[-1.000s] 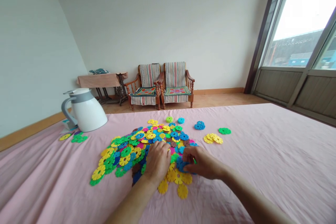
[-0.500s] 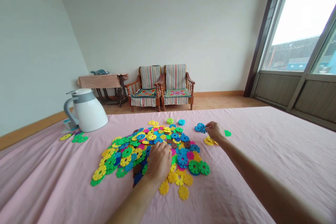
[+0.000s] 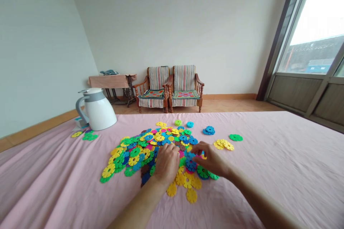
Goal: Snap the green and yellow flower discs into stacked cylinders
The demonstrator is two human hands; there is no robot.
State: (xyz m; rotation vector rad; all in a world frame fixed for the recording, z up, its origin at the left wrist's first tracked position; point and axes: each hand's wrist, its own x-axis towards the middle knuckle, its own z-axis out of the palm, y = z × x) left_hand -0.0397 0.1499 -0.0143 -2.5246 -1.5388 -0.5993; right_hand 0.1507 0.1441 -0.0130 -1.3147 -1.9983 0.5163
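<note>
Several notched plastic discs in yellow, green, blue, pink and brown lie in a loose heap [image 3: 134, 152] on the pink cloth. My left hand [image 3: 168, 161] rests over the middle of the heap, fingers curled together, their tips hidden. Just right of it, my right hand [image 3: 209, 157] hovers above the heap's right side, thumb and fingers apart with nothing between them. Beyond the right hand are a small blue pile [image 3: 209, 130], a yellow pile [image 3: 224, 144] and green discs [image 3: 235, 137]. A lime disc [image 3: 177, 122] and a light blue disc [image 3: 190, 124] sit behind the heap.
A white and grey jug [image 3: 100, 111] stands at the back left of the cloth-covered table [image 3: 282, 157]. Near it lie yellow discs [image 3: 76, 134] and green discs [image 3: 90, 136]. Two wooden armchairs [image 3: 185, 94] and a small side table [image 3: 109, 81] stand by the wall.
My right hand has moved from the blue pile back to the heap's right side, and its fingers have spread. My left hand stays over the heap. The view has shifted slightly.
</note>
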